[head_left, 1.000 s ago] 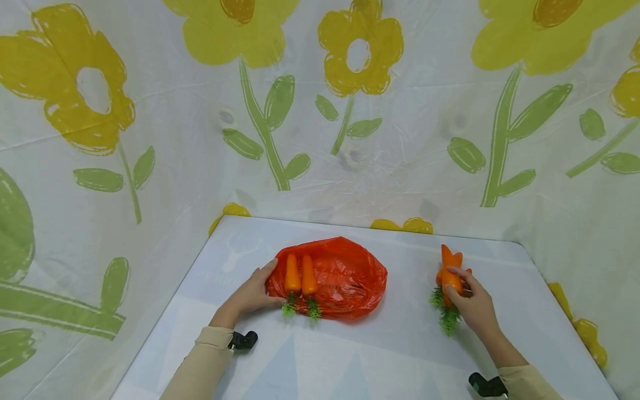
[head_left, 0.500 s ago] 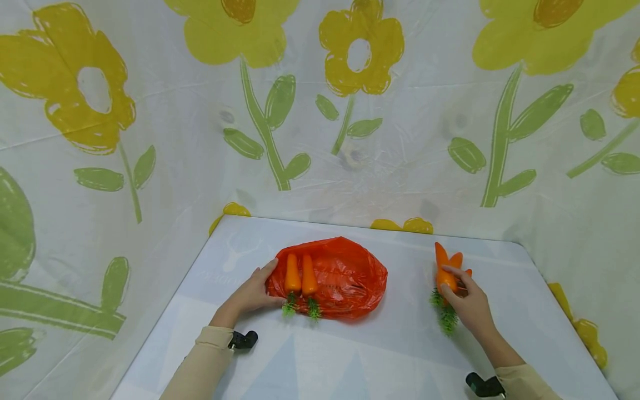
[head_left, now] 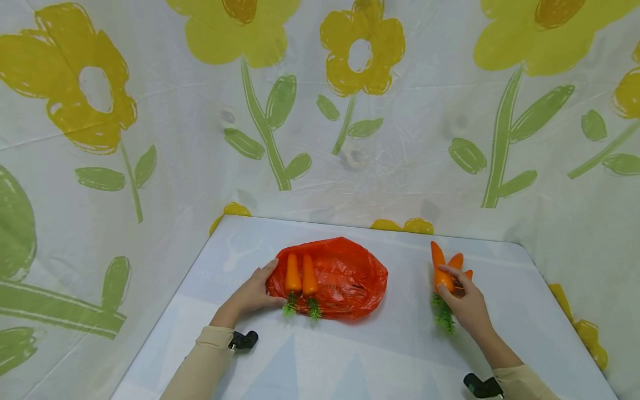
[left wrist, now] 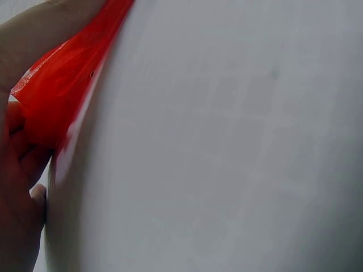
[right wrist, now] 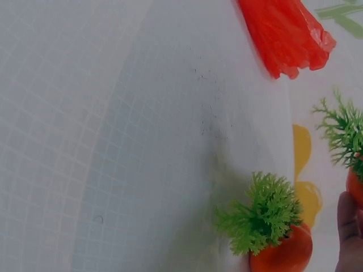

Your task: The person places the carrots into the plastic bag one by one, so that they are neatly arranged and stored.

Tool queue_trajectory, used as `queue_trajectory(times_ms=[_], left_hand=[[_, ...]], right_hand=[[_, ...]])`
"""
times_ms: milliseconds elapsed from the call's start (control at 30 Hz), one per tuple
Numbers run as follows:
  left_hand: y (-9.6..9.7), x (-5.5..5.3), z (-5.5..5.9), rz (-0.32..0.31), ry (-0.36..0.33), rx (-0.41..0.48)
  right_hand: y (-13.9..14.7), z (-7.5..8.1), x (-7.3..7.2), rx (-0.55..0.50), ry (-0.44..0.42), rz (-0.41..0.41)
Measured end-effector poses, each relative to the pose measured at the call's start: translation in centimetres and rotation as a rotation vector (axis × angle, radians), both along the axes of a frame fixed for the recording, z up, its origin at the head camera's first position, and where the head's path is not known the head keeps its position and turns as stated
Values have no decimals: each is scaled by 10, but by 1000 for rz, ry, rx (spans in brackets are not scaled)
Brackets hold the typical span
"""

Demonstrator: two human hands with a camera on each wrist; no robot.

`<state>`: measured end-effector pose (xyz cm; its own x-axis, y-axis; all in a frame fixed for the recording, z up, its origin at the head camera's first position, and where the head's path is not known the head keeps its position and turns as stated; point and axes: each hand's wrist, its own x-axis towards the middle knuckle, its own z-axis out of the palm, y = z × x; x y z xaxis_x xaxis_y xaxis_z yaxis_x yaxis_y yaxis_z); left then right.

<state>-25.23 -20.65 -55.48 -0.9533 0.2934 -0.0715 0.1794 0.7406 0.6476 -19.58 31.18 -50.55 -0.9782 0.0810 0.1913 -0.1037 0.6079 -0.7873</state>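
A red plastic bag (head_left: 350, 278) lies spread on the table, with two toy carrots (head_left: 309, 276) side by side on its left part, green tops toward the person. My left hand (head_left: 255, 291) grips the bag's left edge; in the left wrist view the red film (left wrist: 62, 85) passes between thumb and fingers. To the right, my right hand (head_left: 469, 305) pinches a toy carrot (head_left: 438, 261) between thumb and fingers, its tip pointing away. Other carrots (head_left: 456, 260) lie behind that hand, partly hidden. In the right wrist view the held carrot's green top (right wrist: 346, 133) stands above another carrot (right wrist: 283, 252) on the table.
The white table (head_left: 320, 355) has a pale printed pattern and a far edge close to a hanging flowered cloth (head_left: 410, 133). The same cloth runs along the left and right sides. A black wrist camera (head_left: 244, 340) sits on the left wrist, another (head_left: 482, 385) on the right.
My right hand has shifted slightly left with the pinched carrot, drawing it away from the other carrots, which show more now. The left hand and bag stay in place.
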Motion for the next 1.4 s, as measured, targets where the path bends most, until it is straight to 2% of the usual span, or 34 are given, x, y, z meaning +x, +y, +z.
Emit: queue_trajectory(times_ms=[267,600,1067,1400], left_hand=[[0,0,0,-2,7,1],[0,-1,-1,-3,4,6],[-1,0,0,-1,-1,-4],[-1,0,1,-14,15,12]], right_hand=[[-4,-4,-2,7,0,-4],[-12,-5,-2,-36,34,39],[-26,-5,-3,-61,-29,45],[-38,-8,-7,-40,-28,60]])
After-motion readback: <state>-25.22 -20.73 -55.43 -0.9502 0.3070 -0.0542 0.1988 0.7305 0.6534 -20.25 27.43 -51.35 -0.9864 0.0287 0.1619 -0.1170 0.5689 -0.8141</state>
